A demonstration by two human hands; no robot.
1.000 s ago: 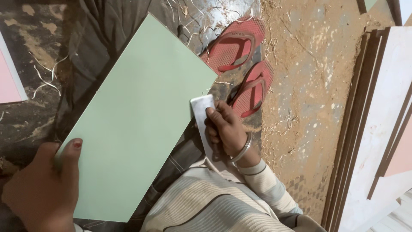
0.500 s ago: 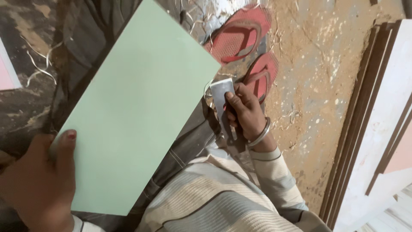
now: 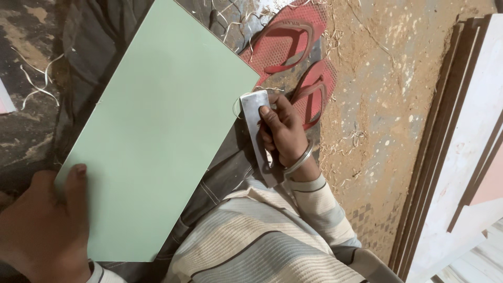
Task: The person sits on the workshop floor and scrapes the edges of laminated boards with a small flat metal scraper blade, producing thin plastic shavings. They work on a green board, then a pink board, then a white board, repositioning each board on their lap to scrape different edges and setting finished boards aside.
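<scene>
Left hand (image 3: 44, 225) grips the green board (image 3: 157, 141), slanting upward-right; right hand (image 3: 283, 131) clasps a metal scraper (image 3: 254, 120).

Right hand (image 3: 283, 131): silver metal bangle (image 3: 299, 160) at wrist. Knitted cream sleeve (image 3: 319, 204), dark thin stripes, ribbed cuff. Left hand (image 3: 44, 225): thumbnail painted reddish. Dark checked trousers (image 3: 220, 178).

Soft, even daylight, faint shadows, sharp focus, brighter wash at the right edge.

No packages, labels, signs or screens anywhere in view.
</scene>
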